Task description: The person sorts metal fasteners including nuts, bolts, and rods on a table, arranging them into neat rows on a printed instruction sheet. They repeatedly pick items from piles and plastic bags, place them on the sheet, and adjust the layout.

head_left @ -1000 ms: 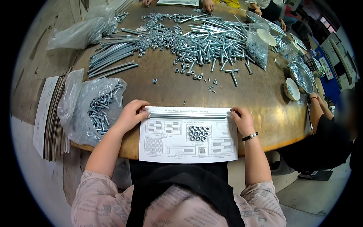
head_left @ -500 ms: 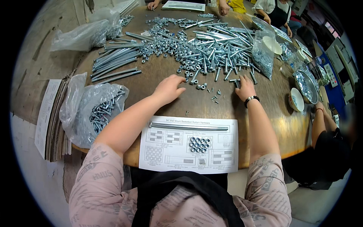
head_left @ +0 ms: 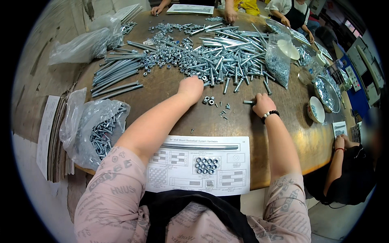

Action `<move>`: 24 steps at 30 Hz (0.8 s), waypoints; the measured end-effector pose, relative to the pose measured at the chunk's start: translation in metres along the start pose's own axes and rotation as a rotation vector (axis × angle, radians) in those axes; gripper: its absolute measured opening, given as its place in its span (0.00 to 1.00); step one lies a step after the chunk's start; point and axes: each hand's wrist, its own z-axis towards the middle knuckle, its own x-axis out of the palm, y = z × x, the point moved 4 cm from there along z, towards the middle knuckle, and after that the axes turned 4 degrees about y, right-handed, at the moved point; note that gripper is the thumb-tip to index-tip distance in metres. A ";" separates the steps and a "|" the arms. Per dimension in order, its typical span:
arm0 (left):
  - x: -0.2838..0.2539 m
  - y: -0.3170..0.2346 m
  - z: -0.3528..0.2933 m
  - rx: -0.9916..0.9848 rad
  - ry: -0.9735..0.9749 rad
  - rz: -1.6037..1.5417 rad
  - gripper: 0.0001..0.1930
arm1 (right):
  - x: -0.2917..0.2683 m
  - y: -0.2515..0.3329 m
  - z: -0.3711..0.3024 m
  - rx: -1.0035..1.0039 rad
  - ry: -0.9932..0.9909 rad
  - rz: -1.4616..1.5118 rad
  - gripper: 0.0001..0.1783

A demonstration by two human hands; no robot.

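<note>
My left hand [head_left: 191, 88] is at the near edge of a heap of hex nuts [head_left: 170, 54], its fingers curled. A short metal piece [head_left: 206, 84] shows beside the fingertips, but what they grip is hidden. My right hand [head_left: 264, 104] pinches a bolt [head_left: 248, 102] lying level, its end pointing left. Between the hands are a few loose nuts [head_left: 208, 100] and several small screws [head_left: 223, 112]. Close to me lies a printed sheet [head_left: 239, 166] with part drawings. A long bolt [head_left: 202, 146] rests across its top, and rows of nuts [head_left: 207, 165] sit lower on it.
Bolts [head_left: 231, 50] are heaped at centre right, long bolts [head_left: 113, 75] at left. Plastic bags of hardware [head_left: 77, 125] [head_left: 277, 60] stand on both sides, with a bowl [head_left: 316, 109] and a metal dish [head_left: 327, 94] at right. Other people's hands [head_left: 231, 16] [head_left: 340, 142] work around the table.
My left hand has moved right, against the heap, and its fingers have gone from spread to curled. The right hand still holds its bolt. The whole view has shifted slightly.
</note>
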 end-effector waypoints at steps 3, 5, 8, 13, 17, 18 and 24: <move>-0.008 -0.006 0.017 0.101 -0.097 -0.061 0.07 | 0.003 -0.007 -0.003 0.008 0.025 0.038 0.12; -0.007 -0.017 0.026 0.170 -0.078 -0.100 0.08 | 0.004 -0.012 -0.006 -0.015 0.014 0.031 0.12; 0.006 -0.020 0.034 0.211 0.016 0.042 0.11 | -0.009 -0.021 -0.016 -0.021 -0.193 0.184 0.10; 0.013 -0.020 0.031 0.184 0.108 0.097 0.12 | -0.011 -0.031 -0.039 -0.330 -0.290 0.229 0.13; 0.011 -0.027 0.025 0.188 0.103 0.102 0.11 | -0.004 -0.027 -0.050 -0.338 -0.038 -0.024 0.19; 0.012 -0.025 0.025 0.175 0.091 0.070 0.12 | -0.002 -0.028 -0.050 -0.332 -0.028 -0.049 0.19; 0.009 -0.006 0.008 0.077 -0.007 -0.123 0.15 | -0.002 -0.022 -0.055 -0.308 0.083 -0.225 0.17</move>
